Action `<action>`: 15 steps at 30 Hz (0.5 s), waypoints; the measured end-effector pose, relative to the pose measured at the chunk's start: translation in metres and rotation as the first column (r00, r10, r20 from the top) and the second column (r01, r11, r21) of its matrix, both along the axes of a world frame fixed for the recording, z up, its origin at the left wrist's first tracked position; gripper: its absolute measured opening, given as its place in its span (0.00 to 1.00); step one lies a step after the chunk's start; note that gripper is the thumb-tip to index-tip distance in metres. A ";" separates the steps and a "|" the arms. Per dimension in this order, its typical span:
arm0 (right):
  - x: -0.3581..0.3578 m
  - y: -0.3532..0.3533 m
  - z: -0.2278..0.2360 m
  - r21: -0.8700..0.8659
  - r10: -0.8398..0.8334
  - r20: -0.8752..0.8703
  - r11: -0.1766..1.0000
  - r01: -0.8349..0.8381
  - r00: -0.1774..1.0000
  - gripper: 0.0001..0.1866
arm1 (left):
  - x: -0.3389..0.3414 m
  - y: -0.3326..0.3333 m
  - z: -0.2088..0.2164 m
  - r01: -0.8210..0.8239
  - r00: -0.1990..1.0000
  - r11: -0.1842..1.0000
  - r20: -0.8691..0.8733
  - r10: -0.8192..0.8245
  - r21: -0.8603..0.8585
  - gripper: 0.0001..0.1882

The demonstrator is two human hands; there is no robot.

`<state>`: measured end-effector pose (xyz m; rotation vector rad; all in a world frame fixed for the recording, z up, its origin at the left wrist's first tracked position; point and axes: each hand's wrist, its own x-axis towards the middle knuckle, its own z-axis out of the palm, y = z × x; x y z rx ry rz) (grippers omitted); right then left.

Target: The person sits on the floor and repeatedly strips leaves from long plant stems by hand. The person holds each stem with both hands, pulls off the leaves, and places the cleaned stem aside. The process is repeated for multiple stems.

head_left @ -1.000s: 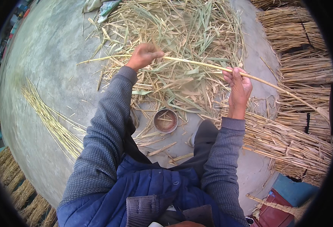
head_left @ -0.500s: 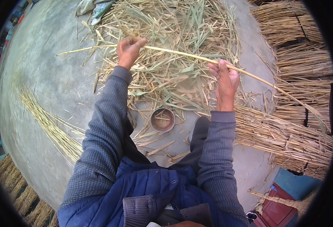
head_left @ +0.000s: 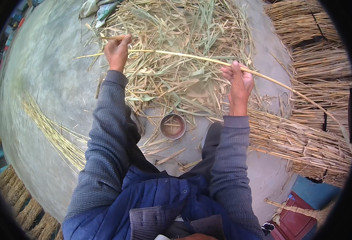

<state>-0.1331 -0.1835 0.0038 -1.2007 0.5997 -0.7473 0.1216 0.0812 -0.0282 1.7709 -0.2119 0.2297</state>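
A long, thin reed stalk [head_left: 180, 54] spans from side to side in front of me, over a heap of leaf scraps. My left hand [head_left: 117, 53] is closed around it near its pale left end. A short tan strip or stick [head_left: 110, 38] also juts from the top of that hand; its kind is not clear. My right hand [head_left: 239, 82] grips the stalk between thumb and fingers, palm partly turned up. Right of that hand the stalk bends down to a leafy tip beside the bundled reeds. Its stretch between my hands looks smooth and pale yellow.
The heap of dry and green leaf scraps [head_left: 176, 24] covers the floor ahead. A small round metal bowl [head_left: 161, 127] sits between my feet. Peeled stalks [head_left: 56, 134] lie at left. Reed bundles [head_left: 300, 140] are stacked at right, near a dark red object [head_left: 298, 220] and a broom-like bundle [head_left: 300, 212].
My left hand has moved left, away from the right hand, widening the gap along the stalk. The tan piece moved with it. My right hand has stayed nearly still.
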 end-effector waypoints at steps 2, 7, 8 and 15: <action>0.001 0.003 0.001 -0.023 -0.011 -0.061 1.000 0.009 0.998 0.18 | -0.003 -0.001 -0.001 0.147 0.989 0.969 -0.045 -0.141 0.199 0.15; 0.016 0.034 -0.004 -0.052 0.113 -0.047 0.992 -0.116 0.992 0.19 | -0.045 -0.039 0.006 0.071 0.826 0.586 0.282 -0.488 0.807 0.19; 0.020 0.041 -0.005 -0.055 0.152 -0.044 0.986 -0.154 0.987 0.20 | -0.054 -0.050 0.010 0.143 0.729 0.700 0.404 -0.552 0.699 0.18; 0.024 0.046 -0.006 -0.048 0.189 -0.055 0.980 -0.191 0.980 0.18 | -0.073 -0.066 0.017 0.549 0.600 0.561 0.175 -0.780 0.620 0.11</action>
